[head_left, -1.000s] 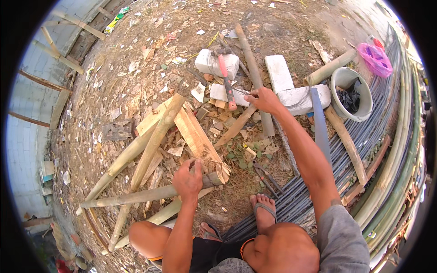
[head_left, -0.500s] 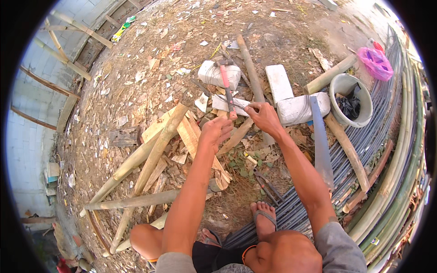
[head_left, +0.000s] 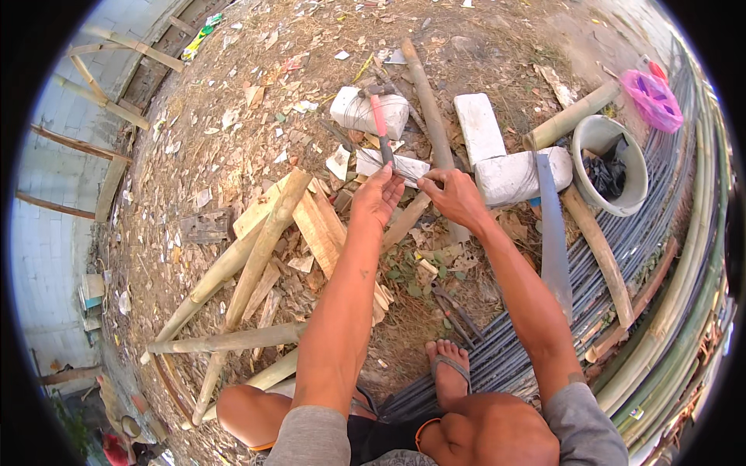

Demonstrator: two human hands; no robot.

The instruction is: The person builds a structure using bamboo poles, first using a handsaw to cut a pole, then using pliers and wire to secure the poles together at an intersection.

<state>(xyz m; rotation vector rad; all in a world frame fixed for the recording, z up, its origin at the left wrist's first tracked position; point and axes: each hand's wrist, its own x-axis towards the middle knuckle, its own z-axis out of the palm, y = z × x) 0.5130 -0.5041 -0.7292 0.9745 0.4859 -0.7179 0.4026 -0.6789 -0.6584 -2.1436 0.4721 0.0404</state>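
We're at the hammer (head_left: 380, 124), its head over a white block (head_left: 350, 109) and its dark grip pointing back toward us. Here's our left hand (head_left: 378, 196) at the grip's lower end, fingers half curled; we can't tell whether it grips anything. Just right of the hammer, our right hand (head_left: 454, 196) pinches thin wire (head_left: 406, 175) between thumb and forefinger, the strands running across to that grip. Well right of the hammer, we see a saw (head_left: 553, 241).

Littered ground (head_left: 233, 70) — white blocks (head_left: 479, 128), rods (head_left: 637, 233), bucket (head_left: 639, 167)
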